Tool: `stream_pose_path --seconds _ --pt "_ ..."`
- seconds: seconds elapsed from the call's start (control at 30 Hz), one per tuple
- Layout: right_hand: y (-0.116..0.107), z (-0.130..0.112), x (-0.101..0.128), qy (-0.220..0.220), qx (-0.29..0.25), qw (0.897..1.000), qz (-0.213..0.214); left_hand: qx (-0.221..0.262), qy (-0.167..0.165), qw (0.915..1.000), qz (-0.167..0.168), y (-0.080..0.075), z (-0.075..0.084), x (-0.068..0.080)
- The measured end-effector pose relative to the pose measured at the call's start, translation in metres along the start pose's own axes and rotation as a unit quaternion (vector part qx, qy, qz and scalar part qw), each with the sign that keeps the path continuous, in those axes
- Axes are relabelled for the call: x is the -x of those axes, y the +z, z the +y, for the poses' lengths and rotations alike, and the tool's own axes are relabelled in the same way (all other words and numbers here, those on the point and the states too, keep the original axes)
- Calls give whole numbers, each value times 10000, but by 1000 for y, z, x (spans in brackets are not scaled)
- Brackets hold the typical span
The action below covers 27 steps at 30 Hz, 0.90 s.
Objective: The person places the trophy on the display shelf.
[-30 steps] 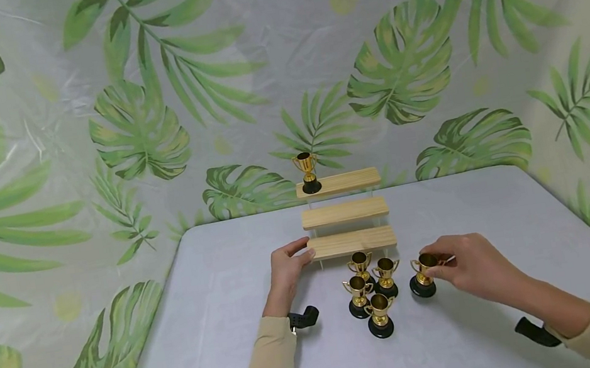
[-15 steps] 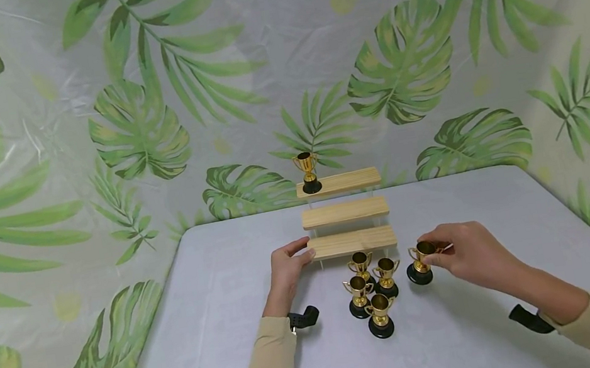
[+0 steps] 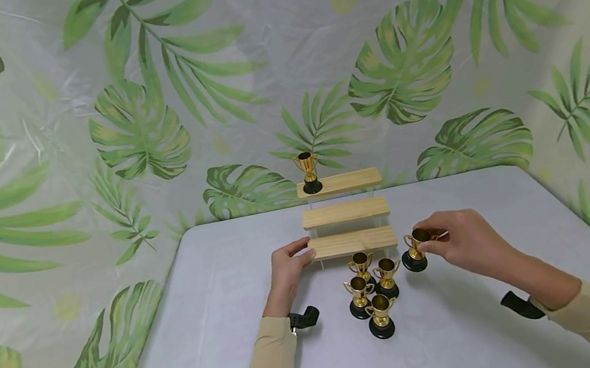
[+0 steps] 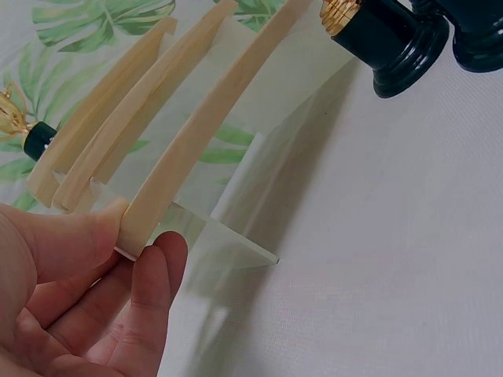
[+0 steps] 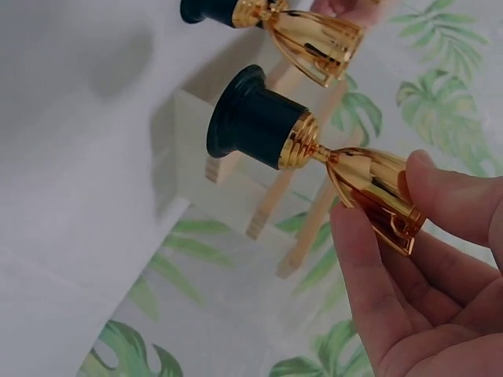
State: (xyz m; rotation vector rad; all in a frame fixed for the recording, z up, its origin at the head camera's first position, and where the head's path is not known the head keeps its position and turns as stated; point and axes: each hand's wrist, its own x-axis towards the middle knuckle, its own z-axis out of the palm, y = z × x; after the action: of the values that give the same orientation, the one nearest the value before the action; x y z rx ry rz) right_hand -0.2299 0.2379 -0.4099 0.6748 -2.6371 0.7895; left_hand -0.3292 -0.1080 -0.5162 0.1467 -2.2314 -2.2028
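Note:
My right hand pinches a small gold trophy cup by its bowl, thumb on one side and fingers on the other. In the right wrist view the held trophy's black base is off the table, beside the stand's right end. My left hand grips the left end of the lowest plank of a three-tier wooden display stand; in the left wrist view the thumb lies against the plank and fingers curl under it. One trophy stands at the left end of the top tier.
Several more gold trophies stand upright in a cluster in front of the stand, between my hands. Clear side panels carry the planks. A white cloth covers the table, and a leaf-print curtain hangs behind it.
My right hand has moved the trophy away from me, toward the stand, and lifted it off the table. The left hand keeps its grip on the lowest plank.

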Motion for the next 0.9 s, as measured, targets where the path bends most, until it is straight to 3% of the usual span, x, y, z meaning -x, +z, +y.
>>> stream_pose_path --seconds 0.9 --pt "-8 -5 -38 -230 118 9995 153 61 -4 10000 35 1 1 1"
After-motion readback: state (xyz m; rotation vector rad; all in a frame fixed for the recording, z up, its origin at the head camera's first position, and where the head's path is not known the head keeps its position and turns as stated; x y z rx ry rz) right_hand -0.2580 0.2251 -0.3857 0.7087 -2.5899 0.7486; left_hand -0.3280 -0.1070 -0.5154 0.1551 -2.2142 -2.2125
